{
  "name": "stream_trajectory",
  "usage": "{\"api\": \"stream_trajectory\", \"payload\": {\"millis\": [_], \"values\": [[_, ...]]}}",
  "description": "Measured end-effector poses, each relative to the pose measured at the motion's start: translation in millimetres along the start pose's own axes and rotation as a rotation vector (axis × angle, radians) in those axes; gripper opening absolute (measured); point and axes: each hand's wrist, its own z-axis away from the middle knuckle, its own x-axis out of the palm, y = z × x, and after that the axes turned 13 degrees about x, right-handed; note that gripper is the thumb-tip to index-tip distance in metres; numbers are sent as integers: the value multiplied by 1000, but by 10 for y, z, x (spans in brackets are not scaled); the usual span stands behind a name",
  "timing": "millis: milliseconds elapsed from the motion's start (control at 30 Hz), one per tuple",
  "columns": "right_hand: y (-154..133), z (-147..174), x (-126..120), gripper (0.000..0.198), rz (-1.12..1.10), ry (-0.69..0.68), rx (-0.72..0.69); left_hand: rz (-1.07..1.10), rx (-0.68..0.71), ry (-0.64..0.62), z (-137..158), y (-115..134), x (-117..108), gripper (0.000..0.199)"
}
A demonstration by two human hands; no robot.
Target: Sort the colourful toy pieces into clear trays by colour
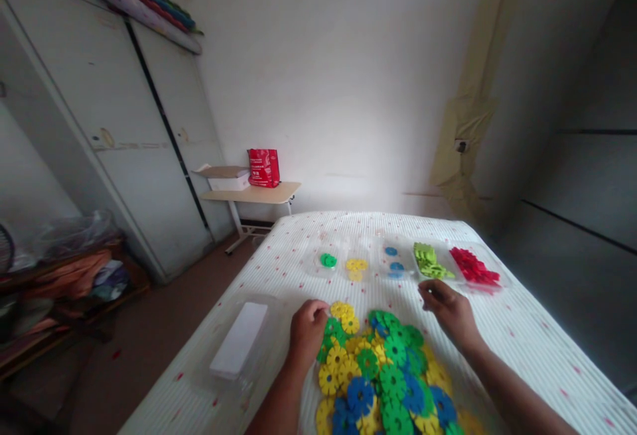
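A heap of notched plastic flower discs [393, 382] in yellow, green and blue lies on the table in front of me. My left hand [307, 332] is closed at the heap's far left edge, fingertips beside some yellow discs [343, 311]. My right hand [450, 312] hovers beyond the heap's right side, its fingers curled together just short of a clear tray of lime-green discs [428, 261]. Whether either hand has a piece between its fingers is too small to make out.
Clear trays in a row hold green discs [328, 260], yellow discs [356, 268], blue discs [396, 269] and red discs [475, 268]. A clear container with a white slab [239, 342] lies at left. A side table [279, 191] bears a red bag [264, 168].
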Motion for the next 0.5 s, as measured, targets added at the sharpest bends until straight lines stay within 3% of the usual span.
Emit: {"api": "stream_trajectory", "payload": {"millis": [200, 500], "values": [[369, 145, -364, 29, 239, 71, 72, 88, 0, -140, -6, -47, -103, 21], [427, 102, -283, 26, 376, 5, -51, -131, 52, -234, 46, 144, -214, 24]]}}
